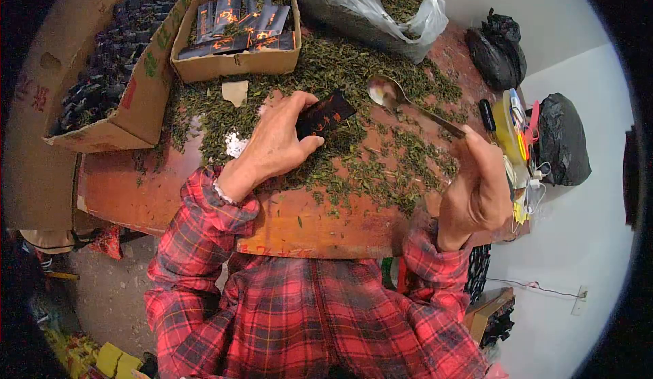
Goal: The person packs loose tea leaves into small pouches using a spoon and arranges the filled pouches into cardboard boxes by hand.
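My left hand (275,138) grips a small black packet (326,115) with orange print, thumb on its near side and fingers at its far side. In my right hand (476,185) is the handle of a metal spoon (386,93), its bowl held out to the left over the table. The bowl looks mostly bare and shiny. Loose dried tea leaves (340,66) lie spread under and around both hands. Whether the packet's mouth is open, I cannot tell.
A small carton (238,64) of black packets stands at the back. Left of it is a larger carton (139,100) filled with packets. A clear plastic bag (333,8) of leaves sits behind. Black bags (500,56) and a yellow container (505,124) line the right edge.
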Motion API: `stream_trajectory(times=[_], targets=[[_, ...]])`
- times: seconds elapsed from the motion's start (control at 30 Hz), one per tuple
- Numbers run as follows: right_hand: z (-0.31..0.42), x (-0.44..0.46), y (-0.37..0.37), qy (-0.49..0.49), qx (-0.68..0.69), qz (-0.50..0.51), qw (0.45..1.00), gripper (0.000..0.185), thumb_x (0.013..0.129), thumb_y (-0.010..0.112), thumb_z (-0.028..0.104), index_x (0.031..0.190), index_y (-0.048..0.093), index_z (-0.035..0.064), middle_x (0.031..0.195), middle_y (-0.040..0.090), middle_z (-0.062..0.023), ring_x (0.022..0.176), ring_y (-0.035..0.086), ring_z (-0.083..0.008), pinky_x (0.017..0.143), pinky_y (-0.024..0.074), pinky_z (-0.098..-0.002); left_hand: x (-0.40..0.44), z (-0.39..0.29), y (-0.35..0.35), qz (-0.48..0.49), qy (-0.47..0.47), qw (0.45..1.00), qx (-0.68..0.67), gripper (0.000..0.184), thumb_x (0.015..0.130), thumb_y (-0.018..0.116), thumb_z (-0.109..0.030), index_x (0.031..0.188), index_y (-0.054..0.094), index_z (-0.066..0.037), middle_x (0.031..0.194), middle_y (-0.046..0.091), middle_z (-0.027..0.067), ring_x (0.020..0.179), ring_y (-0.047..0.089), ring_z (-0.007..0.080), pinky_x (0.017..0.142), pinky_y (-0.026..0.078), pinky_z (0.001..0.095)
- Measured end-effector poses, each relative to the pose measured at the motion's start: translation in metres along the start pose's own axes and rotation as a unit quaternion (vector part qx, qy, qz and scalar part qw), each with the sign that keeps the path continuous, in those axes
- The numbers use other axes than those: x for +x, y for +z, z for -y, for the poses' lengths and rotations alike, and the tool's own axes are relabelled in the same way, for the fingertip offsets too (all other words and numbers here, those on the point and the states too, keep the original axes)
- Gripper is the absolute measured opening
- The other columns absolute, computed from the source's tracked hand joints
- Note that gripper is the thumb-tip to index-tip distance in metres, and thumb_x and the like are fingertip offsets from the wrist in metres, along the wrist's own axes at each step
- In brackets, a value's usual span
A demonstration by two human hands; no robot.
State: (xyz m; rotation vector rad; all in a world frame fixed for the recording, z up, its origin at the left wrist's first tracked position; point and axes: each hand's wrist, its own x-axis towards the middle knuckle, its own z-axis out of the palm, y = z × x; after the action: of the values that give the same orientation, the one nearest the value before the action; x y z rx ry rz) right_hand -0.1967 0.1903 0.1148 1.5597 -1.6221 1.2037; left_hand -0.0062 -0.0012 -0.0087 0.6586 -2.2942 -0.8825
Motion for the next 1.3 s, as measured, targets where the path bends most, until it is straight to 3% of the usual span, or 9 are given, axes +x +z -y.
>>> stream_trajectory(times=[0.1, 0.2, 0.4, 0.6, 0.7, 0.77, 0.87, 0.93, 1.3], targets=[[-0.002, 0.003, 0.008, -0.029, 0.005, -0.011, 1.000, 0.039, 0.075, 0.066, -0.025, 0.107, 0.078, -0.0061, 0.093, 0.078, -0.0197, 0.081, 0.076, -0.0291, 0.073, 0.0613, -0.0343, 0.000, -0.001, -0.001, 0.008, -0.026, 0.999, -0.041, 0.065, 0.081, 0.083, -0.021, 0.136, 0.055, 0.000, 0.126, 0.068, 0.0241, 0.112, 0.067, 0.0403, 0.092, 0.054, 0.0443], [-0.001, 0.004, 0.015, -0.048, 0.007, 0.005, 0.999, 0.029, 0.088, 0.065, -0.022, 0.111, 0.075, -0.0069, 0.090, 0.075, -0.0155, 0.076, 0.071, -0.0210, 0.072, 0.0578, -0.0308, 0.000, 0.001, 0.000, 0.010, -0.019, 0.999, -0.038, 0.066, 0.080, 0.083, -0.022, 0.136, 0.055, 0.000, 0.126, 0.068, 0.0241, 0.112, 0.067, 0.0401, 0.091, 0.054, 0.0442], [0.003, 0.003, 0.017, -0.058, 0.001, 0.047, 0.997, 0.026, 0.088, 0.067, -0.019, 0.109, 0.074, -0.0064, 0.090, 0.076, -0.0163, 0.073, 0.072, -0.0219, 0.073, 0.0579, -0.0306, -0.001, 0.001, 0.000, 0.000, -0.017, 0.999, -0.039, 0.065, 0.080, 0.083, -0.020, 0.136, 0.055, -0.001, 0.123, 0.068, 0.0239, 0.111, 0.067, 0.0409, 0.093, 0.053, 0.0454], [0.007, 0.005, 0.012, -0.032, 0.016, -0.003, 0.999, 0.024, 0.090, 0.068, -0.018, 0.109, 0.074, -0.0067, 0.091, 0.076, -0.0160, 0.076, 0.072, -0.0219, 0.074, 0.0584, -0.0318, 0.000, 0.002, 0.001, 0.000, -0.014, 0.999, -0.037, 0.062, 0.079, 0.084, -0.018, 0.133, 0.057, -0.002, 0.116, 0.067, 0.0238, 0.109, 0.066, 0.0420, 0.094, 0.052, 0.0464], [0.007, 0.002, 0.010, -0.032, 0.022, 0.039, 0.998, 0.029, 0.088, 0.065, -0.021, 0.112, 0.074, -0.0067, 0.094, 0.075, -0.0161, 0.082, 0.070, -0.0224, 0.075, 0.0571, -0.0321, 0.001, 0.004, 0.006, -0.029, 0.019, 0.999, 0.008, 0.060, 0.078, 0.085, -0.018, 0.130, 0.059, -0.003, 0.112, 0.067, 0.0222, 0.109, 0.065, 0.0422, 0.095, 0.051, 0.0482], [0.008, 0.001, 0.010, -0.040, 0.035, 0.071, 0.996, 0.034, 0.088, 0.059, -0.021, 0.115, 0.075, -0.0073, 0.095, 0.073, -0.0158, 0.086, 0.069, -0.0238, 0.078, 0.0557, -0.0337, 0.002, 0.003, 0.003, 0.005, -0.023, 0.998, -0.064, 0.061, 0.075, 0.087, -0.021, 0.128, 0.060, -0.004, 0.111, 0.067, 0.0216, 0.113, 0.061, 0.0422, 0.098, 0.048, 0.0504], [0.010, -0.009, 0.009, 0.053, 0.091, 0.047, 0.993, 0.034, 0.091, 0.054, -0.020, 0.116, 0.074, -0.0091, 0.094, 0.072, -0.0147, 0.083, 0.069, -0.0225, 0.079, 0.0565, -0.0323, 0.000, 0.006, 0.008, -0.016, -0.016, 0.997, -0.076, 0.061, 0.076, 0.085, -0.022, 0.128, 0.059, -0.002, 0.112, 0.068, 0.0234, 0.111, 0.060, 0.0439, 0.098, 0.047, 0.0506], [0.016, -0.001, 0.010, -0.008, 0.022, 0.060, 0.998, 0.033, 0.093, 0.054, -0.020, 0.116, 0.074, -0.0074, 0.094, 0.073, -0.0143, 0.083, 0.070, -0.0215, 0.078, 0.0574, -0.0319, 0.000, 0.007, 0.010, -0.016, -0.020, 0.995, -0.095, 0.060, 0.078, 0.084, -0.022, 0.128, 0.058, -0.001, 0.113, 0.068, 0.0244, 0.110, 0.060, 0.0443, 0.099, 0.045, 0.0516], [0.015, -0.012, 0.021, -0.027, 0.062, 0.063, 0.996, 0.027, 0.095, 0.060, -0.019, 0.116, 0.073, -0.0066, 0.096, 0.073, -0.0133, 0.083, 0.070, -0.0202, 0.077, 0.0575, -0.0310, 0.000, -0.005, 0.005, -0.080, 0.016, 0.996, -0.046, 0.063, 0.079, 0.084, -0.023, 0.131, 0.056, -0.001, 0.116, 0.064, 0.0229, 0.113, 0.058, 0.0435, 0.099, 0.047, 0.0528]])
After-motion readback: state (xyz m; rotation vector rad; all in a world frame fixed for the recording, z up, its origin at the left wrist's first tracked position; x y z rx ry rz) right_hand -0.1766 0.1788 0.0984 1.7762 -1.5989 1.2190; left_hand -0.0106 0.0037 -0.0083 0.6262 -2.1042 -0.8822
